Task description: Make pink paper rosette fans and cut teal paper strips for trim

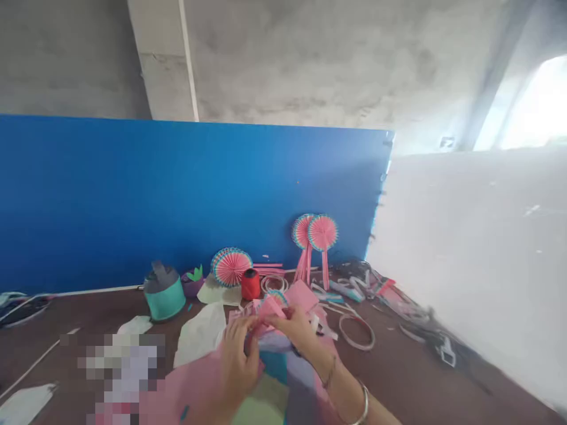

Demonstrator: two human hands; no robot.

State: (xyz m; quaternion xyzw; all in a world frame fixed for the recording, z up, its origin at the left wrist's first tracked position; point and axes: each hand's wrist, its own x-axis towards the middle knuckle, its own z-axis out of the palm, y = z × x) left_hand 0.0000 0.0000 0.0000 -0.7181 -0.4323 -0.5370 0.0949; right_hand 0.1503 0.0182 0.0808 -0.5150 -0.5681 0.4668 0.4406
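My left hand [237,357] and my right hand [296,330] meet over the brown table [398,378], both pinching a folded pink paper piece [270,308] between the fingertips. The picture is blurred by motion. My right wrist wears a silver bangle [363,404]. Under my hands lie sheets of pink, green and blue paper [266,401]. Behind them stand a red thread spool [250,284], a round pink paper fan [230,267] and two pink paper fans on sticks [315,233] leaning on the blue board [155,195].
A teal pot with a grey lid [165,293] and a purple paper shape [194,282] stand at the back left. White rings [357,332], paper strips and tools [416,319] lie to the right beside a white partition [478,254]. White paper scraps [200,333] lie left.
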